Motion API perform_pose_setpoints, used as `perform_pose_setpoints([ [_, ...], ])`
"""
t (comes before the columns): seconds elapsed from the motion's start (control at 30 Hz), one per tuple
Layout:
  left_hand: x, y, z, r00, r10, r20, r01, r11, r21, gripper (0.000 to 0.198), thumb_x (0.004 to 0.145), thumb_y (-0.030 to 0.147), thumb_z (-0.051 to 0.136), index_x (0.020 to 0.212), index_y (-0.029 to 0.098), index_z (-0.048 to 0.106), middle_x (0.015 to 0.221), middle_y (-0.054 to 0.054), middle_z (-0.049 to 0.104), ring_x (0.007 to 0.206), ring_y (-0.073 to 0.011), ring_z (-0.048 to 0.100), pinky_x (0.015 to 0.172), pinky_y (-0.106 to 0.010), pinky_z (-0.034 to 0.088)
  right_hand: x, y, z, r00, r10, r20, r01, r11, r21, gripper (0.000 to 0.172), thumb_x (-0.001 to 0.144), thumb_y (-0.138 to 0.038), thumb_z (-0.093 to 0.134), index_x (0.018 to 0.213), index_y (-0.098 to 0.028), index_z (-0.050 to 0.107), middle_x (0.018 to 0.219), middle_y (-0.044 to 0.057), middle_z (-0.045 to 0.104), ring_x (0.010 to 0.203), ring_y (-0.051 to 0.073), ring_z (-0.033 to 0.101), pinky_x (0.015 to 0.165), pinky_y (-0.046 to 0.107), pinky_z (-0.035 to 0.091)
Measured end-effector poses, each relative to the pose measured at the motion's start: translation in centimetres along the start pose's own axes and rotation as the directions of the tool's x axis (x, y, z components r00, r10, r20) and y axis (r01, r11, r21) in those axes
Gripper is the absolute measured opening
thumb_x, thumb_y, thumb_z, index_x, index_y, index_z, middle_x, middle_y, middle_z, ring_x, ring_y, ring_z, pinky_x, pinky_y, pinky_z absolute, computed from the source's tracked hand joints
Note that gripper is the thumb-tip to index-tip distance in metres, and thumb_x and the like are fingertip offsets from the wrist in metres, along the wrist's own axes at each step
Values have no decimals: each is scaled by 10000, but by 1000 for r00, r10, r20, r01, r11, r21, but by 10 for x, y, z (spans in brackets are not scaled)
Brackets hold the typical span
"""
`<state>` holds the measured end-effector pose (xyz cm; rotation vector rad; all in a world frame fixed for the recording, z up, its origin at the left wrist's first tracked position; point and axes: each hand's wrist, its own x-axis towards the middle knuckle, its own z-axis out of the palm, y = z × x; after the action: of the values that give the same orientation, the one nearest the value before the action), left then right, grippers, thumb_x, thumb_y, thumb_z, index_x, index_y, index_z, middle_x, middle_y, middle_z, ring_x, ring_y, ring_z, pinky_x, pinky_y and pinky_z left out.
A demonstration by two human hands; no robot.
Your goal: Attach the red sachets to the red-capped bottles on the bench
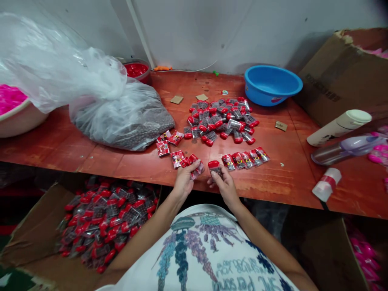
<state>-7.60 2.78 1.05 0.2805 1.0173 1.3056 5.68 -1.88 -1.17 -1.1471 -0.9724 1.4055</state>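
Observation:
Several small red printed labels (198, 169) are held between the fingers and thumb of my left hand (183, 182) at the table's front edge. Beside it, my right hand (226, 184) grips a small clear container with a red cap (214, 164), dark contents showing through its side. Just right of that hand lies a row of red printed packs (245, 159), side by side. More loose red labels (163, 148) lie to the left of my left hand. Beyond both hands spreads a pile of red-capped containers (215, 120).
A tied clear bag of dark pieces (121, 117) stands left on the red table (182, 121). A blue basin (273, 85) sits at back right, near a cardboard box (339, 76) and bottles (339, 127). Below left, a carton (33, 238) holds many red-capped containers.

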Motion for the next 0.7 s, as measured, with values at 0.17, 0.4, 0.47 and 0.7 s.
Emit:
perform_pose_setpoints([
  [0.17, 4, -3, 0, 995, -61, -80, 54, 995, -87, 198, 575, 72, 789, 677, 120, 626, 630, 0, 664, 574, -111, 626, 622, -234, 531, -6, 1, 5, 1000, -12, 15, 13, 998, -66, 420, 849, -384, 570, 1235, -238, 490, 697, -33, 600, 561, 108, 580, 477, 201, 485],
  [0.4, 5, -6, 4, 994, -75, -84, 68, 994, -86, 174, 590, 66, 771, 674, 123, 630, 638, 2, 671, 573, -109, 629, 608, -218, 517, -4, 8, 6, 990, -139, -34, 125, 951, -282, 443, 844, -361, 561, 1274, -268, 514, 900, 26, 654, 637, 147, 613, 543, 265, 529],
  [0.47, 4, -6, 3, 995, -57, -79, 52, 996, -71, 189, 577, 68, 779, 680, 123, 630, 641, 5, 671, 577, -110, 630, 615, -223, 519, -4, 8, 6, 983, -180, -38, 156, 925, -346, 446, 849, -343, 551, 1289, -277, 512, 917, 39, 661, 739, 184, 634, 601, 293, 543],
  [0.7, 0, -6, 4, 995, 73, -63, -74, 997, 0, 287, 529, 98, 819, 728, 141, 617, 671, 23, 664, 584, -99, 622, 589, -204, 508, -5, 2, 6, 988, -150, 39, 155, 925, -346, 450, 873, -351, 521, 1319, -289, 508, 1016, 53, 623, 604, 130, 593, 525, 271, 518],
])
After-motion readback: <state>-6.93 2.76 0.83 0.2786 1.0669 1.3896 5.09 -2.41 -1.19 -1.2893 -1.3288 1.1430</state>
